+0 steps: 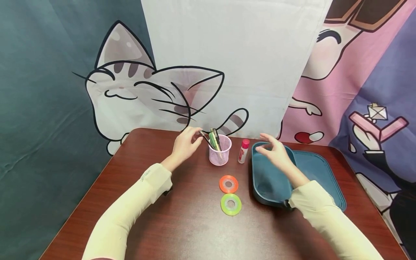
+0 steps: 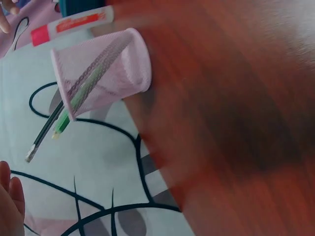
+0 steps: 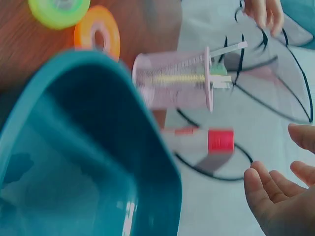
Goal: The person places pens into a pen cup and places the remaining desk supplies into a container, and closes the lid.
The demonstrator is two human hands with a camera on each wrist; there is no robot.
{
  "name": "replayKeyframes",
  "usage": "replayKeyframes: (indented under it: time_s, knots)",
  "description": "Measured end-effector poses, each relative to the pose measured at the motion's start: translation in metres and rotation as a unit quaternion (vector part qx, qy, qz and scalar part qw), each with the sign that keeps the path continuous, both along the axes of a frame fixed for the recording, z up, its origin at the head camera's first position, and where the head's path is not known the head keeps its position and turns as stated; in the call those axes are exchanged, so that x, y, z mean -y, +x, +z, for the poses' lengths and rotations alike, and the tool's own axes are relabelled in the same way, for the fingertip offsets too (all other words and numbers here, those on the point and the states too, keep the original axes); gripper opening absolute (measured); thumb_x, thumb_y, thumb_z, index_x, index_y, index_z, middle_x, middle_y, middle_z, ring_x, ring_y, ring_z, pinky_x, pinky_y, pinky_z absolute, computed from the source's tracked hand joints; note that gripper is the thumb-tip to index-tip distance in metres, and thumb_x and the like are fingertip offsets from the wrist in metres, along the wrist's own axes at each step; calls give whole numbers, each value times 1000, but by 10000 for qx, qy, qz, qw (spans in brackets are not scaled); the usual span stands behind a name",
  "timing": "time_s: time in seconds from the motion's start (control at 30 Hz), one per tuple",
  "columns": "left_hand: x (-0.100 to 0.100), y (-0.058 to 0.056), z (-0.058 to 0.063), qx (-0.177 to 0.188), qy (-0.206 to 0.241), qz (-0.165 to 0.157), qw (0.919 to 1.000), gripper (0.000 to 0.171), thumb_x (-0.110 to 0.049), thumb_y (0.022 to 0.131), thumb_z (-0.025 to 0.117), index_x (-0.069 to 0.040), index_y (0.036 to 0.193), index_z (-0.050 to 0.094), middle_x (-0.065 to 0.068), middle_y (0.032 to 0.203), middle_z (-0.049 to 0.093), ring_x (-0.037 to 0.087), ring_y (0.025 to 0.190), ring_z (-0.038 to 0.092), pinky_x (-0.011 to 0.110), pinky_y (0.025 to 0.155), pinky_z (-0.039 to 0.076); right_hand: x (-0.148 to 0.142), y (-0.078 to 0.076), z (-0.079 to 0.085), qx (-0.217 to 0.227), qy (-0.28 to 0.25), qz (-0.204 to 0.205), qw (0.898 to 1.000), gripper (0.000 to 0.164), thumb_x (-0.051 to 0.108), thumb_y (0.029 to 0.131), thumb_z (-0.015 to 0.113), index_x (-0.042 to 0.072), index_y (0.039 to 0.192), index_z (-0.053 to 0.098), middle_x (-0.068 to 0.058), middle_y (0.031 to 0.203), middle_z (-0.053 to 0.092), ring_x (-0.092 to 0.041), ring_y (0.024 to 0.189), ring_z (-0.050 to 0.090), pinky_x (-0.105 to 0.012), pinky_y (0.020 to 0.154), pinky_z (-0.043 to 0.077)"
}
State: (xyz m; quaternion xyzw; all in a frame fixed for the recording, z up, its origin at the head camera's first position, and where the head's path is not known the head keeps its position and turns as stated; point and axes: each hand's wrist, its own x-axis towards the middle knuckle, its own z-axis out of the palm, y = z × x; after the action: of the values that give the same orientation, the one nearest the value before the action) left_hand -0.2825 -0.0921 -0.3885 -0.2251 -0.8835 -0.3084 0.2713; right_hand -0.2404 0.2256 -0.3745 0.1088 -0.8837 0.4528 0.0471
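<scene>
Left hand (image 1: 186, 143): thumb and fingers loosely bent, a gap between them, nothing held. Nearest item is a dark pencil (image 2: 45, 130) leaning out of the pink mesh cup (image 1: 219, 157); in the head view its end appears at the fingertips, but both wrist views show a gap. Cup stands upright, just right of this hand, with a green pen (image 2: 63, 123) also protruding.

Right hand (image 1: 276, 154): thumb and fingers spread wide, nothing held, above the far part of the blue bin (image 1: 255, 177) and apart from its rim.

Edges/room: the far edge of the wood table (image 1: 191, 216) runs close behind the cup, just beyond both hands. Broad wood surface extends leftward and nearward from the left hand. Gap between glue stick (image 1: 243, 151) and bin wall is narrow.

Writing: glue stick bears a red label; lettering too blurred to read.

Surroundings: glue stick, red-capped, upright between cup and right hand. Orange tape roll (image 1: 222, 184) and green tape roll (image 1: 225, 204) lie flat, nearward between the hands. High bin walls stand below the right hand; flat blue tray (image 1: 320, 173) to its right. Cat-print backdrop (image 1: 227, 43) hangs beyond both.
</scene>
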Motion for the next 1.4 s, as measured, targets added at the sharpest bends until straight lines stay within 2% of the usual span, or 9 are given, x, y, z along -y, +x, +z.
replayKeyframes:
  time_s: [0.1, 0.2, 0.47, 0.63, 0.77, 0.9, 1.1, 1.2, 1.4]
  knots:
    - [-2, 6, -8, -19, 55, -64, 10000, 23, -14, 78, 62, -11, 101, 61, 1, 85, 58, 10, 68, 55, 25, 62, 44, -20, 4, -1, 5, -11, -72, 10000, 56, 22, 84, 59, 8, 133, 36, -19, 128, 46, -4, 82, 58, -25, 65, 49]
    - [-5, 12, -16, 44, -62, -169, 9998, 22, -14, 77, 62, -10, 99, 59, 1, 82, 57, 10, 67, 54, 24, 60, 44, -37, 6, -4, 133, -20, -147, 9998, 57, 23, 84, 58, 8, 134, 35, -20, 127, 46, 9, 74, 53, -27, 66, 51]
    - [-13, 22, -38, 460, -448, -479, 9968, 21, -16, 76, 64, -12, 96, 58, -3, 79, 54, 9, 67, 53, 21, 58, 42, -72, 13, -12, 537, 77, -354, 9979, 60, 24, 86, 56, 6, 137, 29, -24, 124, 45, 11, 74, 50, -24, 63, 51]
    - [-17, 26, -50, 546, -563, -720, 9943, 25, -15, 75, 65, -12, 99, 59, -5, 78, 54, 6, 68, 52, 20, 59, 43, -85, 14, -20, 608, -88, -453, 9971, 60, 21, 86, 56, 0, 135, 29, -28, 120, 45, 13, 73, 49, -22, 60, 50]
    - [-21, 30, -58, 648, -830, -893, 9904, 29, -19, 75, 66, -13, 102, 59, -3, 82, 57, 5, 71, 54, 21, 62, 44, -93, 15, -26, 747, -170, -622, 9951, 58, 19, 86, 55, -2, 134, 29, -30, 120, 43, 13, 71, 48, -22, 58, 50]
    - [-25, 32, -63, 1030, -1250, -1148, 9801, 37, -24, 77, 65, -10, 111, 57, 4, 90, 60, 11, 79, 56, 27, 69, 46, -99, 17, -29, 893, -196, -802, 9926, 58, 15, 86, 55, -2, 134, 28, -33, 120, 41, 7, 68, 52, -23, 56, 49]
    - [-31, 34, -69, 1710, -1887, -1466, 9559, 54, -33, 80, 62, -10, 126, 47, 7, 121, 54, 20, 109, 51, 36, 91, 41, -108, 20, -36, 1225, -161, -937, 9879, 60, 16, 86, 56, -2, 135, 26, -33, 120, 40, -2, 68, 56, -23, 58, 49]
    - [-34, 35, -71, 1818, -2109, -1570, 9475, 57, -34, 79, 62, -10, 128, 45, 5, 128, 50, 21, 116, 46, 37, 96, 38, -112, 20, -40, 1363, -127, -976, 9858, 60, 16, 86, 55, -2, 135, 26, -33, 119, 40, -5, 68, 56, -23, 60, 50]
    - [-40, 36, -76, 1902, -2376, -1732, 9367, 58, -33, 79, 62, -10, 129, 44, 5, 131, 47, 19, 121, 42, 36, 99, 35, -121, 21, -46, 1652, -76, -979, 9814, 62, 18, 85, 56, -3, 135, 26, -31, 117, 42, -9, 69, 56, -24, 63, 50]
